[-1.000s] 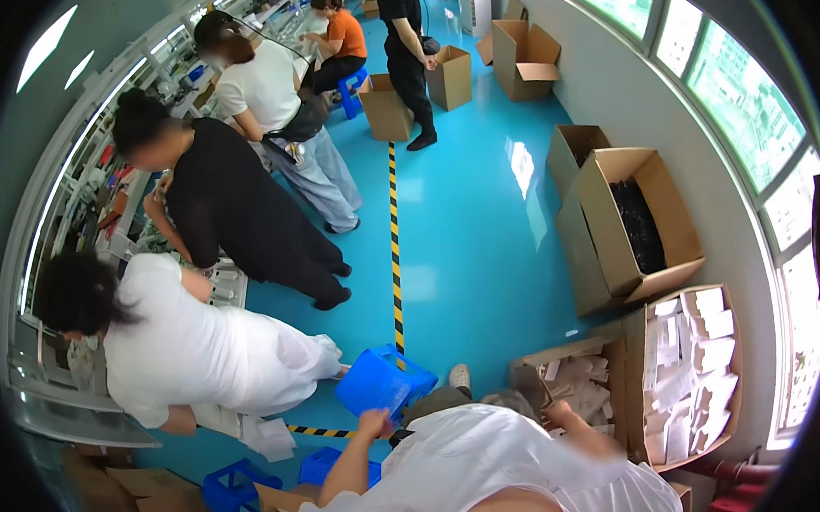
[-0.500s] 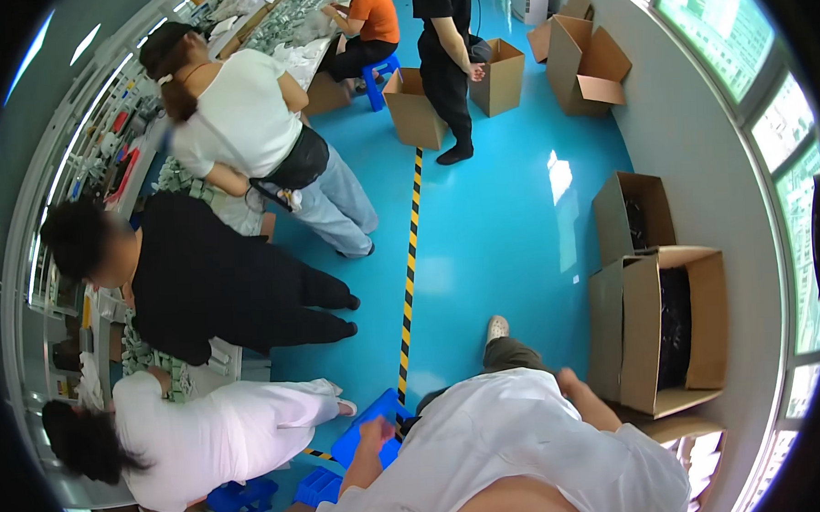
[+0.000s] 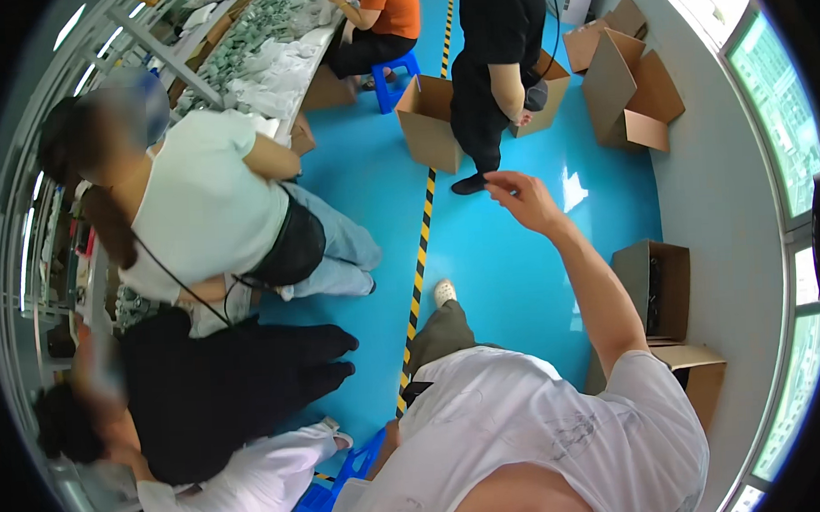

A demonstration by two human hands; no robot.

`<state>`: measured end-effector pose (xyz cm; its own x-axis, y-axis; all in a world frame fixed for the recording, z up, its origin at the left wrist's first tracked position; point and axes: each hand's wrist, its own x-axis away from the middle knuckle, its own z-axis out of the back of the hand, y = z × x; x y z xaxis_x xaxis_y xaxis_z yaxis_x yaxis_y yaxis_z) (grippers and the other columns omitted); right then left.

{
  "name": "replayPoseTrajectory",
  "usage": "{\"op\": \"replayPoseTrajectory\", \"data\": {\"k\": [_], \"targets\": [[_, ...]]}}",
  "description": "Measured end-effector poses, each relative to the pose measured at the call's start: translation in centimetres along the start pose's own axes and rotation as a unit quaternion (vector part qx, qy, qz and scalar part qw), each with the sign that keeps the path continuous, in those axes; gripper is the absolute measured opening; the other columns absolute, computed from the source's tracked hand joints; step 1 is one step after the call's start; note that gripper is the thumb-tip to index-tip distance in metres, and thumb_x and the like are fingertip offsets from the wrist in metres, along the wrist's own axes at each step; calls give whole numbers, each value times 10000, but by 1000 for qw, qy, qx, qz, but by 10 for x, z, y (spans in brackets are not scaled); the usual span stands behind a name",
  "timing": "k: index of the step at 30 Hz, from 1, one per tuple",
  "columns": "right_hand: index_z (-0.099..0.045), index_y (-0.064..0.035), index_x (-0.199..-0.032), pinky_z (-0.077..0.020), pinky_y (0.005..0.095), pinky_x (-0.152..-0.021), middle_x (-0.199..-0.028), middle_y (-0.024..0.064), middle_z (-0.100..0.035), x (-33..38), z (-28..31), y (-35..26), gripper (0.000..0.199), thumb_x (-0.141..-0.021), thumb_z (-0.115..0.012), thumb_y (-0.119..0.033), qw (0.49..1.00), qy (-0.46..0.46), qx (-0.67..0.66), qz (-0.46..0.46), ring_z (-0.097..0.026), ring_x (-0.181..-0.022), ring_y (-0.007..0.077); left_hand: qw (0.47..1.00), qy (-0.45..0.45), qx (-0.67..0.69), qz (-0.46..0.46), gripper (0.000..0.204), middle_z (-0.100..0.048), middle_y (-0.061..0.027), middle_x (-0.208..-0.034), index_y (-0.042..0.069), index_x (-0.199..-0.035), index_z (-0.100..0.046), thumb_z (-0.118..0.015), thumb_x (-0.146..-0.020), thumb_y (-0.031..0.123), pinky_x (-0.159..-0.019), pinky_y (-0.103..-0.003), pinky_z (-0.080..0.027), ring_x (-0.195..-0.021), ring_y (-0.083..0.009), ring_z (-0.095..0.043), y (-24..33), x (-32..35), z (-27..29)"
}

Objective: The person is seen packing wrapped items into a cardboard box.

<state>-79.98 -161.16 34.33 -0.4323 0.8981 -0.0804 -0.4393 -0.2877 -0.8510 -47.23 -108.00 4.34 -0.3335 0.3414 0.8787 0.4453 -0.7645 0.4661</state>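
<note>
My right arm stretches forward over the blue floor. My right hand [image 3: 522,201] is raised with loosely bent fingers, and nothing shows in it; it hangs in the air, touching nothing. Down by my left side, only a little of my left hand [image 3: 390,438] shows past my white shirt [image 3: 490,408], so its fingers are hidden. Close beside it stands a blue plastic stool [image 3: 359,459]. A small black object [image 3: 416,391] is at my waist. One of my light shoes [image 3: 445,293] is on the floor ahead, right of a black-and-yellow floor stripe [image 3: 419,274].
Several people stand along the workbench [image 3: 285,124] on the left, which is heaped with small pale parts. Ahead, a person in black [image 3: 498,69] stands between open cardboard boxes [image 3: 429,132]. More boxes [image 3: 651,282] line the wall under the windows at right.
I have moved forward, and the co-workers and boxes appear lower in view. My right hand has swung from my side up and ahead; my left hand has dropped back beside my body.
</note>
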Motion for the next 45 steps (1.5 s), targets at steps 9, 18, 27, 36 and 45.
{"op": "replayPoseTrajectory", "data": {"k": [9,18,27,36,45], "targets": [[-613,-85,-1379,-577,327,-786,-1130,95,-739,-211,27,13,433,-969,-712,-185,999,-21,30,19,-708,-932,183,994,-47,0,-96,339,-713,-127,-938,-27,-1126,-621,-676,-987,278,-617,-357,-607,-764,-228,-733,337,-127,-147],[-540,-32,-1408,-592,326,-832,-1217,167,-634,-246,50,52,527,-917,-733,-34,989,-71,82,96,-666,-1077,227,982,-71,90,-147,324,-713,-106,-906,-13,-1054,-657,-693,-983,300,-574,-304,-577,-728,-199,-726,519,-167,-304],[-667,19,-1133,-597,318,-744,-1012,164,-718,-256,84,40,267,-879,-662,100,973,-21,230,-23,-727,-859,259,984,-124,115,-60,437,-696,-153,-943,-50,-1043,-637,-656,-996,384,-535,-352,-594,-703,-243,-724,634,-293,-427],[-693,14,-1072,-582,352,-689,-984,157,-690,-299,49,88,199,-884,-649,62,925,-20,216,-310,-701,-822,265,993,-37,4,110,720,-662,-179,-1015,-56,-1128,-645,-745,-863,605,-519,-446,-614,-743,-322,-710,713,-475,-567],[-691,-17,-1104,-590,383,-758,-1145,164,-681,-400,-98,262,260,-860,-670,69,960,-123,55,-245,-688,-884,304,996,-65,22,57,470,-670,-148,-1151,-18,-1180,-639,-760,-917,352,-698,-430,-654,-1005,-306,-682,756,-550,-574]]}}
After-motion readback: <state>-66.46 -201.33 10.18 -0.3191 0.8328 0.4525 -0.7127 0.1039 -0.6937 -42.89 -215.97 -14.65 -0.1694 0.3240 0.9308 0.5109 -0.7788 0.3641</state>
